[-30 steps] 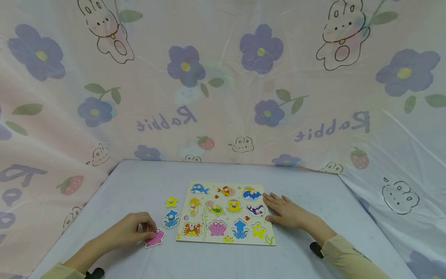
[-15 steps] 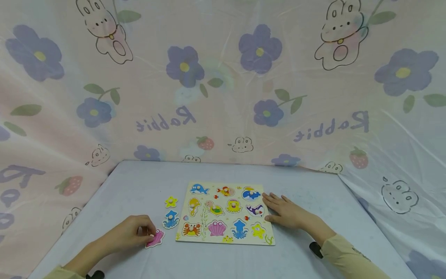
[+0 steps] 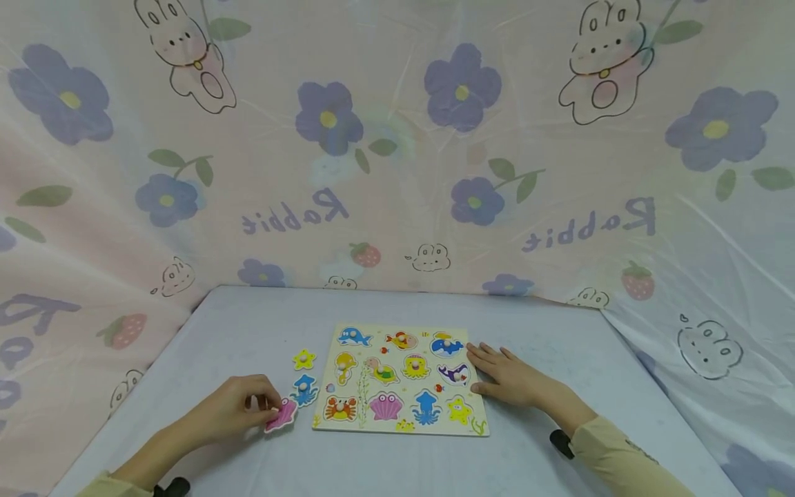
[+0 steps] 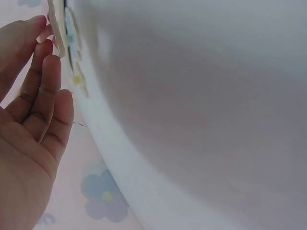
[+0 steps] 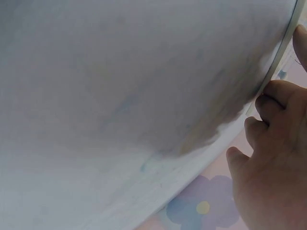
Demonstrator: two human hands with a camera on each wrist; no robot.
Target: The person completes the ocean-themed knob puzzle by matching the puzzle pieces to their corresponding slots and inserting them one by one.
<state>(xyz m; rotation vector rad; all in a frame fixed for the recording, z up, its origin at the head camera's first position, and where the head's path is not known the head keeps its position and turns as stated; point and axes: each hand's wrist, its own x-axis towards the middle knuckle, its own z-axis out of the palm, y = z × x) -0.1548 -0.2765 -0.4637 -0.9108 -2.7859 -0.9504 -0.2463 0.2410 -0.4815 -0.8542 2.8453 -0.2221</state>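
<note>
My left hand (image 3: 232, 407) pinches a pink shell puzzle piece (image 3: 283, 415) by its knob, left of the puzzle board (image 3: 397, 424). In the left wrist view the shell piece (image 4: 56, 28) is seen edge-on, raised and tilted at the fingertips. Just past it lie a blue squid piece (image 3: 304, 391) and a yellow star piece (image 3: 304, 359) on the table. My right hand (image 3: 512, 378) lies with straight fingers on the board's right edge. The board carries several sea-animal pieces with knobs; its pink shell (image 3: 386, 406), blue squid (image 3: 426, 407) and yellow star (image 3: 459, 410) pictures show no knobs.
A white cloth covers the table (image 3: 385, 469). Behind and at both sides hangs a curtain (image 3: 397, 172) printed with rabbits and purple flowers. A dark strap piece shows at each wrist, by the sleeves.
My left hand has lifted the pink shell piece from the table and moved it slightly right, toward the squid piece. The right hand stays on the board's edge.
</note>
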